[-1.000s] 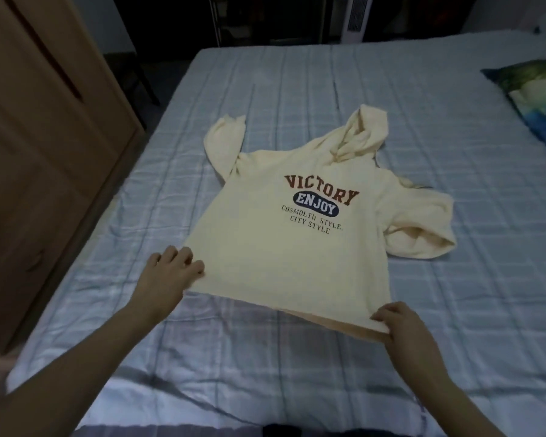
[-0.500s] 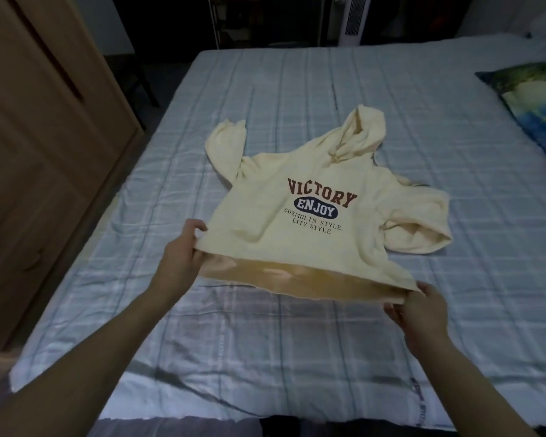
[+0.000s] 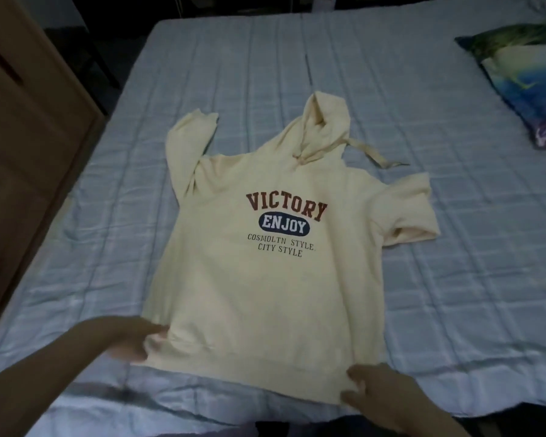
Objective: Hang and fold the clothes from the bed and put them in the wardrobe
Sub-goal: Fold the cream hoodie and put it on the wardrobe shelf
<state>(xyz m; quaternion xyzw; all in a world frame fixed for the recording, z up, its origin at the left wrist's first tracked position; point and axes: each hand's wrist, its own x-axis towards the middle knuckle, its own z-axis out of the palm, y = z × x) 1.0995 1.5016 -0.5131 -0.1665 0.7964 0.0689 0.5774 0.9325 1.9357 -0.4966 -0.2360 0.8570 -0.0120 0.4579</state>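
Head view, nearest first: the person's right hand (image 3: 380, 393) pinches the hem corner of the cream hoodie (image 3: 265, 279), fingers closed on the ribbed band. The left hand (image 3: 130, 340) holds the opposite hem corner, fingertips tucked under the fabric. Between the two hands the hem runs nearly taut.

Beyond the hands the hoodie lies front-up and flat on the bed (image 3: 454, 279), print readable. One sleeve (image 3: 186, 143) doubles back beyond the left hand; the other sleeve (image 3: 404, 212) bunches beyond the right hand. The hood (image 3: 325, 127) sits farthest, its drawstring trailing toward the right-hand side.

Handling estimate — soft, limp knit, moderate weight, not fragile; it will sag wherever unsupported. Recommended holds: hem corners for spreading, shoulder seams or cuffs for folding sleeves inward. The wardrobe (image 3: 29, 152) stands beyond the left hand.
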